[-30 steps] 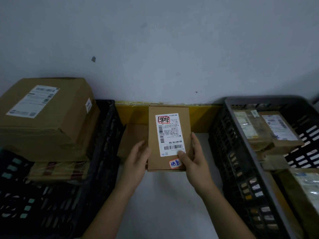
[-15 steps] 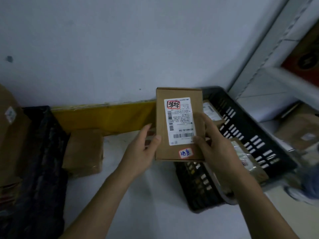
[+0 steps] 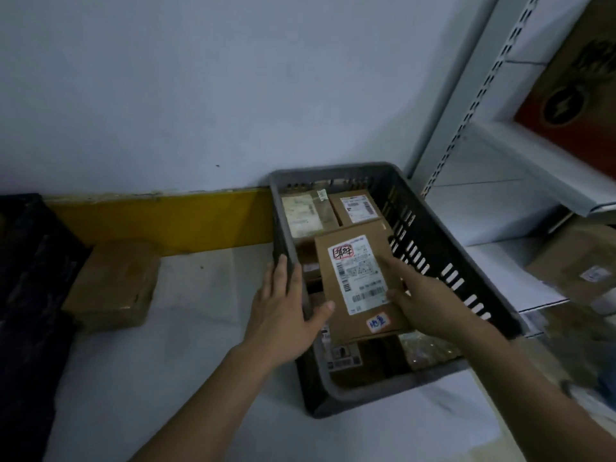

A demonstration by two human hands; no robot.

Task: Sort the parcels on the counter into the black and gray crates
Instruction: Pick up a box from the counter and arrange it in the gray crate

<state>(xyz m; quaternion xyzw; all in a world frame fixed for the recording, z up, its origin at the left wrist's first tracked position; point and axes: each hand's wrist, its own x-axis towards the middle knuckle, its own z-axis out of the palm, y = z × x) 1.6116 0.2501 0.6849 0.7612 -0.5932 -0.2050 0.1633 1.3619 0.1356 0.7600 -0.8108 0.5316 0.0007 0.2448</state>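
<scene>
R hand [image 3: 430,305] grips a flat brown parcel [image 3: 358,285] over the gray crate [image 3: 443,235], fingers along the parcel's R edge, thumb on its face near the barcode. Parcel is tilted, label up; white shipping label w/ a red-boxed stamp at top, small red-edged sticker w/ blue writing near the bottom edge. Parcel sits inside the crate's outline, above other parcels; can't tell if it touches them.

L hand [image 3: 286,315] is on the crate's L wall, fingers spread & extended along the rim outside, thumb hooked over toward the parcel's lower L corner. Not gripping the parcel; thumb tip just beside it.

Crate holds several parcels: two labelled ones at the far end, more under & in front of the held one, details blurry.

On the white counter [image 3: 200,378], L of the crate, one taped brown box [image 3: 113,285] lies against the yellow strip [image 3: 160,221] at the wall base. Black crate [image 3: 30,278] at far L edge, mostly dark. Shelving [image 3: 520,168] w/ boxes to the R.
</scene>
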